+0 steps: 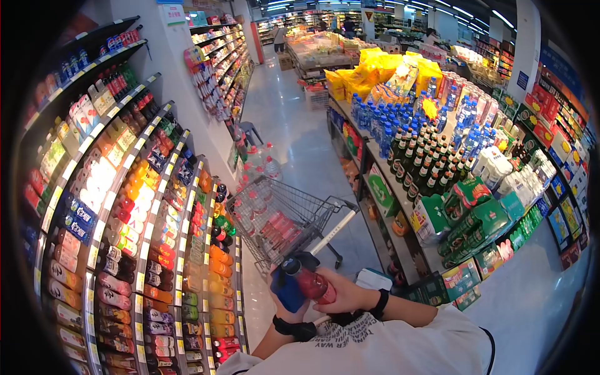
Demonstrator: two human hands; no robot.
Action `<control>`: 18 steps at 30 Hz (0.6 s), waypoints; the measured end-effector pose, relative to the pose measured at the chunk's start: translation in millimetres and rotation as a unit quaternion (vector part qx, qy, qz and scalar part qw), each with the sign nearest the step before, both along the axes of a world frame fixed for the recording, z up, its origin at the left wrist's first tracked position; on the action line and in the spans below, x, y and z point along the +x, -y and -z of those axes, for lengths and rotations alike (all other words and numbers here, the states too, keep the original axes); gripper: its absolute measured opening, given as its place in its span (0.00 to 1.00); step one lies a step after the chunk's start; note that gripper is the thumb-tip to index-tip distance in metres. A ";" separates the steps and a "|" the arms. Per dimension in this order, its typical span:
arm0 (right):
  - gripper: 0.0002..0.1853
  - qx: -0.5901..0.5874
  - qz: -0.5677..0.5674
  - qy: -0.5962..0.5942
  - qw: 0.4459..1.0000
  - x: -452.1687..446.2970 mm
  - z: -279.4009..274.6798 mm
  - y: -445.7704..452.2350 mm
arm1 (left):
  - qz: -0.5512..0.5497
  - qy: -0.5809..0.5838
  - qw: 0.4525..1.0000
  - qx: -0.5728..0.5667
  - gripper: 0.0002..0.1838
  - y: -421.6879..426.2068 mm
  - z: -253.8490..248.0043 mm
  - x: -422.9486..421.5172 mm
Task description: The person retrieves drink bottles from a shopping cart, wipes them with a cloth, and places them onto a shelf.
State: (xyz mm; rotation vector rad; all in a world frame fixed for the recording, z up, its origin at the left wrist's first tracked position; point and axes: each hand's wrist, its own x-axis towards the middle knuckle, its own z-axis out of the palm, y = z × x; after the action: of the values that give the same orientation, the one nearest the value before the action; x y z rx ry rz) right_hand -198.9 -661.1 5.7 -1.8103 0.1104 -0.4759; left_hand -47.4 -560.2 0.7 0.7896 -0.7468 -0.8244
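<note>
A bottle of red drink with a dark cap is held close in front of the chest. My right hand is wrapped round its lower part. My left hand, at the left of the bottle, is closed on a dark blue object whose kind I cannot make out. The bottle leans against or just over this blue object. Both wrists carry black bands. Just beyond the hands is a metal shopping cart, its white handle bar slanting to the right.
Shelves of drink bottles rise on the left. A display of beer bottles, blue-capped bottles and green packs stands on the right. Large clear bottles and a stool are beyond the cart. An aisle runs ahead between displays.
</note>
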 end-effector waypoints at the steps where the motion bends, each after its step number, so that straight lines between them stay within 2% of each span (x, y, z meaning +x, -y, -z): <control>1: 0.38 -0.005 0.002 -0.007 1.000 -0.2 3.9 0.2 | 0.038 -0.060 0.998 0.000 0.37 -1.2 1.0 1.9; 3: 0.37 -0.030 0.012 -0.018 0.999 -0.2 8.2 -1.1 | 0.113 -0.337 0.935 -0.011 0.39 2.7 23.8 8.6; 6: 0.37 -0.095 0.040 -0.023 0.994 -1.2 10.7 -4.0 | 0.078 -0.402 0.912 0.005 0.40 1.9 44.3 6.3; 8: 0.38 -0.149 0.066 -0.012 0.987 -1.0 10.1 -5.4 | 0.075 -0.427 0.901 -0.022 0.41 5.9 61.5 10.9; 9: 0.38 -0.139 0.066 -0.025 0.988 -0.1 9.7 -4.9 | 0.085 -0.427 0.900 -0.036 0.41 4.2 69.0 14.1; 12: 0.38 -0.108 0.064 -0.097 0.987 1.8 0.4 -1.1 | 0.133 -0.404 0.901 -0.079 0.43 -4.7 48.5 15.4; 14: 0.38 -0.083 0.056 -0.186 0.977 3.8 -18.7 -5.4 | 0.115 -0.394 0.909 -0.070 0.42 -8.0 53.1 20.8; 17: 0.39 -0.048 0.077 -0.188 0.978 12.7 -18.0 -13.9 | 0.084 -0.374 0.922 -0.044 0.42 -9.8 58.6 26.5; 18: 0.39 -0.077 0.069 -0.192 0.976 16.2 -15.5 -15.9 | 0.076 -0.376 0.923 -0.035 0.41 -10.6 59.1 27.6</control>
State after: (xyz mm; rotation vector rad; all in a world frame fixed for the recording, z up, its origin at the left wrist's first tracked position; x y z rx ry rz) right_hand -182.7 -645.1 21.1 -2.0391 0.4794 -0.2298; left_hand -19.8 -549.5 -58.4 0.2969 -0.1438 -1.1355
